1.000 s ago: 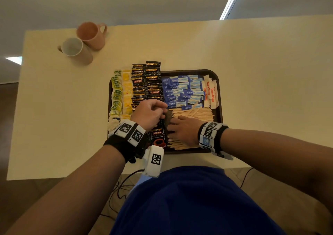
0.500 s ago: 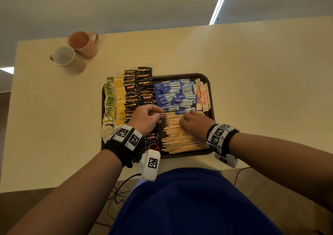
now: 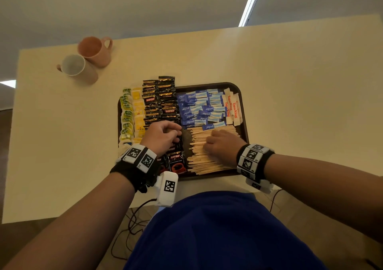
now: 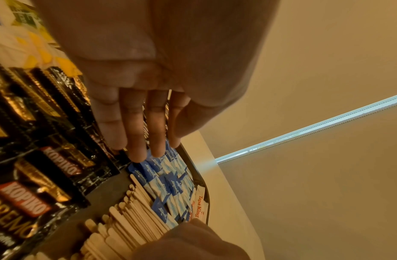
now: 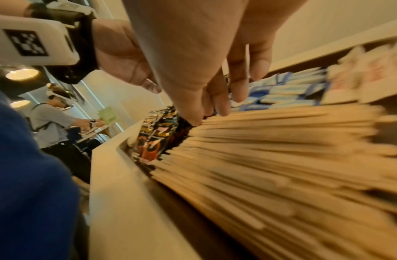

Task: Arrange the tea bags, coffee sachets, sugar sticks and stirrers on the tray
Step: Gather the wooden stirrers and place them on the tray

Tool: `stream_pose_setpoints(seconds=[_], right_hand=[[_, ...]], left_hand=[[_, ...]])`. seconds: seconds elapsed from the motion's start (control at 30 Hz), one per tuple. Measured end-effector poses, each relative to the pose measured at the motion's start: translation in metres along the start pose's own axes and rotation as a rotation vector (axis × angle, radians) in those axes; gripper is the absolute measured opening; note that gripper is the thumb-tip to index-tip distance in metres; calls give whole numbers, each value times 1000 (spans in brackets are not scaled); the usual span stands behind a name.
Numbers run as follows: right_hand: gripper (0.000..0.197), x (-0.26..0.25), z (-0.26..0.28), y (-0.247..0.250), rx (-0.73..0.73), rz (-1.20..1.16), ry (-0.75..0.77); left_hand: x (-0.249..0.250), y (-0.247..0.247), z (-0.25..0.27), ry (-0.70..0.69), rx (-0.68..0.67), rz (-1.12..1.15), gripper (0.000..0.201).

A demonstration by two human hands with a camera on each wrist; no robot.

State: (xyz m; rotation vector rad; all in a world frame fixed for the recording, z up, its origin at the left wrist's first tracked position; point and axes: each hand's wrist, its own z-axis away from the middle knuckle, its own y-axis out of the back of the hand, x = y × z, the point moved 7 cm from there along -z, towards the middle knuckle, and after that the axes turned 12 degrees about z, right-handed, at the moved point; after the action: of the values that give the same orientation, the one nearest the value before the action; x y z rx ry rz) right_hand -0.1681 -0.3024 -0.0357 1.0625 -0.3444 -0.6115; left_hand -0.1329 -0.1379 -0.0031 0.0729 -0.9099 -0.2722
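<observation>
Where the right hand (image 3: 222,145) covers the stirrers (image 3: 199,162), its fingertips are hidden.

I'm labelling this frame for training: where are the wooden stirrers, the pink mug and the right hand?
wooden stirrers (image 3: 199,162), head view, near part of the pile.
pink mug (image 3: 97,51), head view, its side wall.
right hand (image 3: 222,145), head view, back of the hand.

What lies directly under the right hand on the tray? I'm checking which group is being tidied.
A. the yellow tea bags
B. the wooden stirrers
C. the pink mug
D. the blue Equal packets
B: in the head view the right hand rests on the pile of wooden stirrers at the near right of the tray, while the blue Equal packets lie beyond its fingers.
</observation>
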Motion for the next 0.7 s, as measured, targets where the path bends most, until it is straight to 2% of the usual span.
stream_pose_setpoints(seconds=[0.1, 0.17, 0.53, 0.7], right_hand=[[34, -38, -12, 1, -19, 20, 163], [34, -53, -19, 0, -1, 86, 202], [43, -59, -26, -7, -53, 141, 149], [44, -71, -27, -7, -40, 143, 201]], left_hand=[[-2, 3, 0, 0, -2, 2, 23], [-4, 6, 1, -5, -6, -9, 24], [-13, 24, 7, -19, -16, -44, 22], [-12, 24, 9, -29, -18, -50, 21]])
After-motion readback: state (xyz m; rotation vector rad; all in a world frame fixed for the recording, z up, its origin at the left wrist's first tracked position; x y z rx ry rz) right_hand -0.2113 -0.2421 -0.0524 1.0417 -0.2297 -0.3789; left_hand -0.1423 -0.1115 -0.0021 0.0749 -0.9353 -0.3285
